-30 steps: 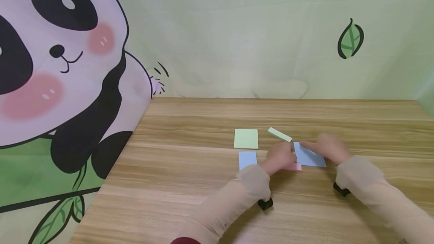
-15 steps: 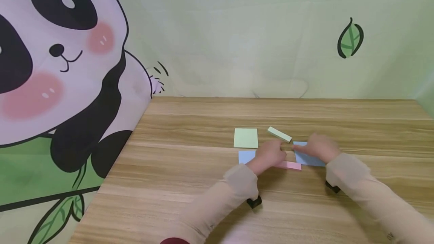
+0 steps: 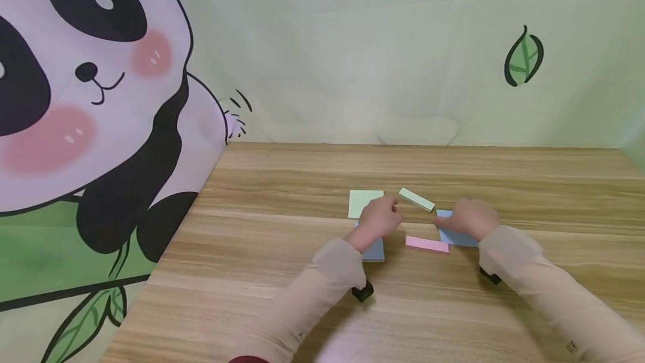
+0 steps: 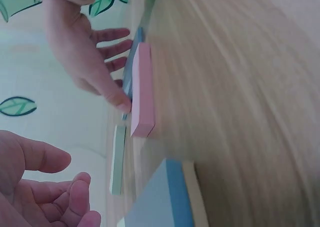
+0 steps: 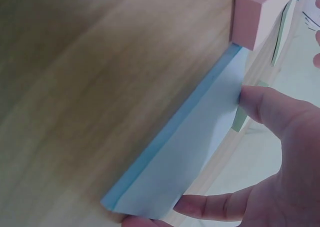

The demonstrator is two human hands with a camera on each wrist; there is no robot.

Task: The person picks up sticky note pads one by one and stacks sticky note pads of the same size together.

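Left hand [image 3: 379,218] has shifted toward frame left since the earlier head views, off the pink pad [image 3: 426,244] and now over the near edge of the green square pad [image 3: 364,203], partly covering the small blue pad [image 3: 374,249] below it; pink pad now fully exposed at center. Right hand [image 3: 467,217] barely changed, resting on the large blue pad [image 3: 456,233] right of center. Left wrist view: left hand [image 4: 42,187] at lower left of the frame, fingers loosely curled, grip holding nothing; cannot tell if fingertips touch the green pad. Same view shows right hand [image 4: 87,57] at upper left, fingers spread, fingertips at the blue pad edge just beside the pink pad [image 4: 143,89]. Right wrist view: right hand [image 5: 272,157] at lower right, thumb and fingers lying fairly straight on top of the large blue pad [image 5: 185,152], grip wide, pressing flat, not pinching; pink pad end [image 5: 256,14] at upper right, just beside the blue pad's corner, looks touching. Green strip pad [image 3: 416,199] lies tilted between the two hands, toward the upper center, apart from both. All pads flat on the wooden surface [image 3: 282,223]. Panda backdrop [image 3: 90,99] fills frame left, leaf print [image 3: 524,56] upper right.
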